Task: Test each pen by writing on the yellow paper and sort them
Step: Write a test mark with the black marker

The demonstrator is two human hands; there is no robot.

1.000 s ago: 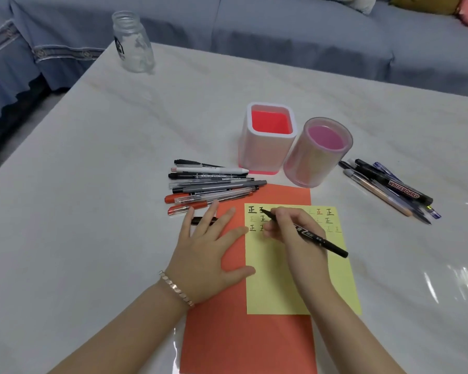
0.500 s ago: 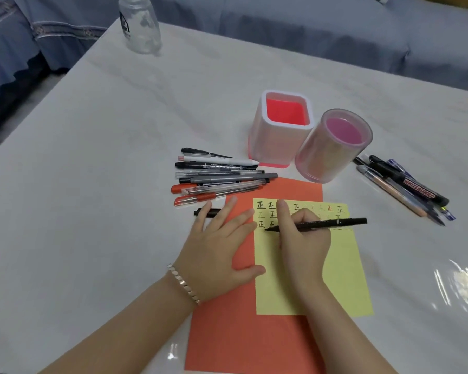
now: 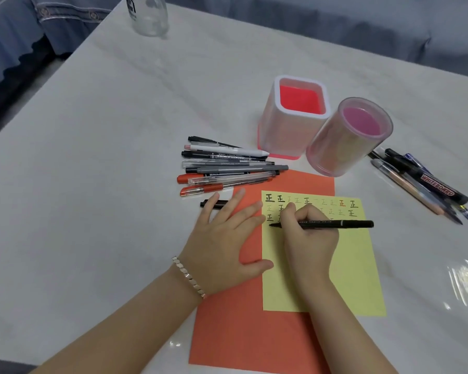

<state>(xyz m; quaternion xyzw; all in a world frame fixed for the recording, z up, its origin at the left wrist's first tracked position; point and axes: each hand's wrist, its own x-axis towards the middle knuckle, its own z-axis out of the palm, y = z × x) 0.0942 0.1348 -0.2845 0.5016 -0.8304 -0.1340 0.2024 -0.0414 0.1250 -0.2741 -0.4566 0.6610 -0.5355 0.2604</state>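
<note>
We read WHITEBOARD on a marker (image 3: 438, 186) far right, and rows of 正 across the far end of the yellow paper (image 3: 357, 265). Print on the black pen (image 3: 357, 224) is too small to read, and the bottle (image 3: 149, 20) is cut off. Our right hand (image 3: 311, 241) pinches that pen, tip at the paper's left side. The left hand (image 3: 222, 247) lies spread flat on the orange sheet (image 3: 241, 333).

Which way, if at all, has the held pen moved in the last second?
Yes. On the yellow paper, the pen tip dropped from the top row to below the third row.
</note>
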